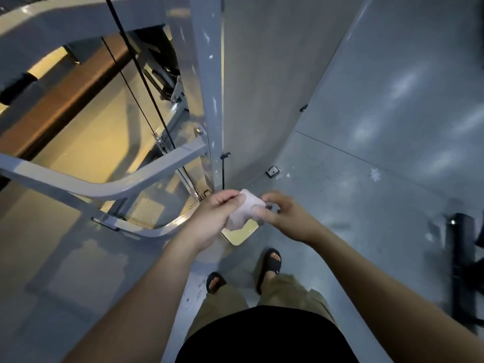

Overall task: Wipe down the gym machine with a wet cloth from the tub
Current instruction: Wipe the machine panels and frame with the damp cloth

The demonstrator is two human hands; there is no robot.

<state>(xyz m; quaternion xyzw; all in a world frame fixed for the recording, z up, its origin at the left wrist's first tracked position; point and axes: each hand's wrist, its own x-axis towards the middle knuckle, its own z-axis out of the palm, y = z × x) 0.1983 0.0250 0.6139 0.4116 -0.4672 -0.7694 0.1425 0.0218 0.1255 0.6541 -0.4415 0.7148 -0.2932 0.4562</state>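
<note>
While it's bunched, cloth [245, 210]: pinched between left hand [209, 221] and right hand [286, 214]
machine post [207, 74]: upright, just ahead of left hand, so left's nearer

Dim, cool light overall, with a warm yellow glow behind the machine [104, 184] at left. Soft glare patches on the floor [392, 100]. Edges bend; detail slightly soft.

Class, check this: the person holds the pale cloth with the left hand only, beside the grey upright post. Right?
No: the head view shows the left hand and the right hand both holding the pale cloth, beside the grey upright post.
</note>
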